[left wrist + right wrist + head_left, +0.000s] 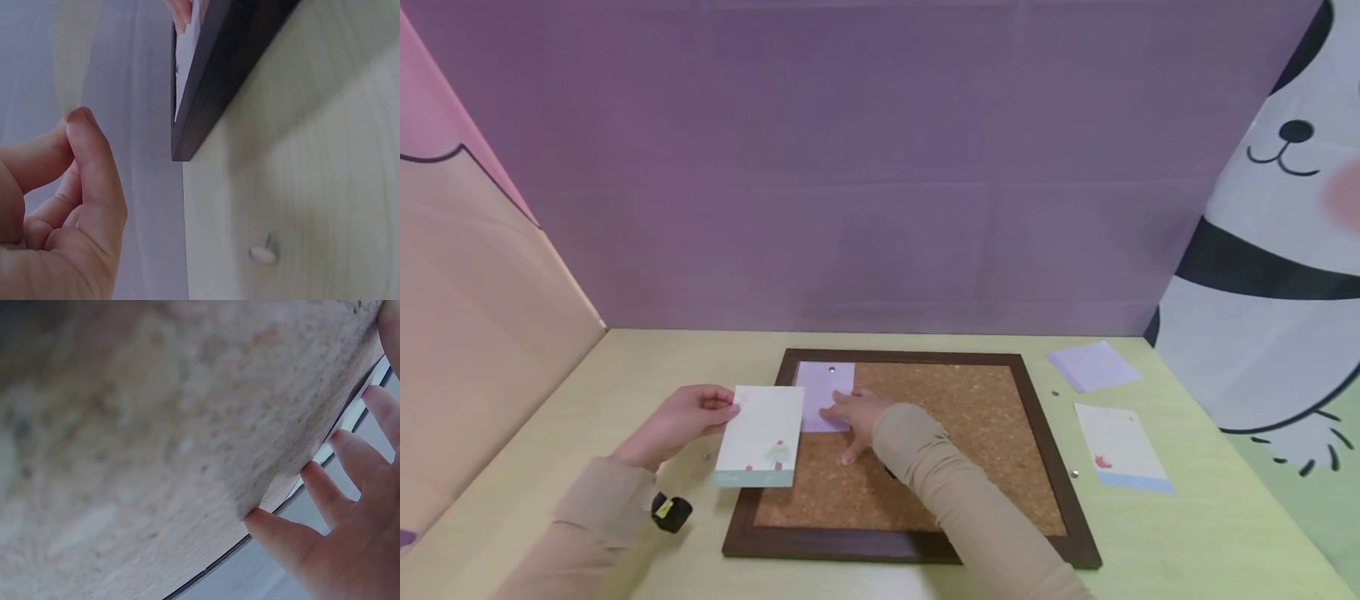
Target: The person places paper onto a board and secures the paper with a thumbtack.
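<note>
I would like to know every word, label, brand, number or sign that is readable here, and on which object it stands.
No text can be read in any view.
Held white notepaper: drawings; any print is too small to read.
Yellow patch on the black device: too small to read.
White sheet at right: drawing; any print is too small to read.

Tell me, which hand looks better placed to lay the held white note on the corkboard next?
Probably the left hand: it pinches that white note by its edge, near the corkboard's left side. The right hand is occupied, touching the purple note pinned there.
</note>
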Motion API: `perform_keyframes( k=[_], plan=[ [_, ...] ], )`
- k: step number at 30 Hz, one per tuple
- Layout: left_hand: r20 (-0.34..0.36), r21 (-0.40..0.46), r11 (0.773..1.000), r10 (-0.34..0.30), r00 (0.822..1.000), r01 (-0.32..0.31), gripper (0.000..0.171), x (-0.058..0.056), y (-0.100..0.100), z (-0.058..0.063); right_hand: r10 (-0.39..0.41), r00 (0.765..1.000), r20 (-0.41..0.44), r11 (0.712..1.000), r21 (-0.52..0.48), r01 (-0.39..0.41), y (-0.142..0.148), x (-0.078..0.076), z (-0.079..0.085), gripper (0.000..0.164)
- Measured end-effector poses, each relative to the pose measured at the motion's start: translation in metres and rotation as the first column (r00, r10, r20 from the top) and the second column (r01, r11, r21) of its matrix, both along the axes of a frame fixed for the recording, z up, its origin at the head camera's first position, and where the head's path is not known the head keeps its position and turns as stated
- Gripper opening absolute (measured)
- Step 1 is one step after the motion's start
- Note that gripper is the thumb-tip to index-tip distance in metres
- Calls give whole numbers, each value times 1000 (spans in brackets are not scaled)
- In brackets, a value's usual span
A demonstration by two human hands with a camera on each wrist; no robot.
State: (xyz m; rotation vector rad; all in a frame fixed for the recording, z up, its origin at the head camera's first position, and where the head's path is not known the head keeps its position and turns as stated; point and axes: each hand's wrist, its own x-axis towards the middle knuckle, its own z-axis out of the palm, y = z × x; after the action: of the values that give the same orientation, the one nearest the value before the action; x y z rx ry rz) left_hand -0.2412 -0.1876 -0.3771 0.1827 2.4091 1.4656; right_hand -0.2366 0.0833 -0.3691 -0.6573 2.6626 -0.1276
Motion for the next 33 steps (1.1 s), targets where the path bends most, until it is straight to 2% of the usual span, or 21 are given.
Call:
perform_keyframes(
  k=[9, 22, 27, 33],
  plan=[
    [2, 44, 999, 14, 1000, -14, 28, -1, 10, -9, 4, 1000, -5, 1000, -14, -4, 0, -4, -5, 78],
    [3, 45, 999, -20, 1000, 20, 27, 3, 28, -11, -14, 997, 82, 988, -155, 27, 6, -6, 1, 81],
    [-9, 60, 996, -62, 998, 63, 24, 4, 33, -15, -32, 989, 141, 977, -203, 60, 11, -10, 3, 86],
    [1, 41, 996, -74, 997, 74, 18, 5, 42, -15, -63, 975, 212, 967, -230, 113, 12, -13, 9, 89]
  ],
)
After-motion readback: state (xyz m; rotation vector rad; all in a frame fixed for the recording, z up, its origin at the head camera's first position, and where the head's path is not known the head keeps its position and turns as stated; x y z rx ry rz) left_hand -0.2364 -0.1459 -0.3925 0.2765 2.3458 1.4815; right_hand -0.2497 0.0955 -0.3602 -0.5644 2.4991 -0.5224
